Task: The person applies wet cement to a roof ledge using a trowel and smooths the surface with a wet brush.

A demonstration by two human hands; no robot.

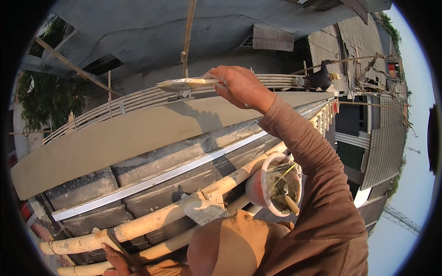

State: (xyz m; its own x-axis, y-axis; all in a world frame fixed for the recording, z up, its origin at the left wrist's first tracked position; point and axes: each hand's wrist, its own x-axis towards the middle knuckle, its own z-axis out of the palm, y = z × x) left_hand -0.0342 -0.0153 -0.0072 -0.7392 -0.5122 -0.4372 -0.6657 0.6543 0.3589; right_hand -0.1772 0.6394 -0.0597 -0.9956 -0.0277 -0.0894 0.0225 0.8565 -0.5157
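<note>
Raised over the ledge, my right hand (241, 87) is closed round the wooden handle of a flat brush (177, 85), its bristles pointing left. Hand and brush cast a shadow on the smooth, wet-looking plaster band (106, 145) below. At the lower left, my left hand (117, 262) lies close to a bamboo pole, thumb up along a flat wooden piece (120, 248) seen nearly edge-on; its other fingers are partly hidden. Under my right forearm hangs a bucket (258, 188) of grey mortar, with a wooden-handled trowel (290, 204) inside.
A long metal straightedge (161, 177) lies along the dark block wall. Thick bamboo poles (161, 218) run along the near side, with a mortar-smeared lump (202, 210) on them. Thinner bamboo rails (138, 99) line the far side; a dark bird (321, 77) perches beyond the ledge.
</note>
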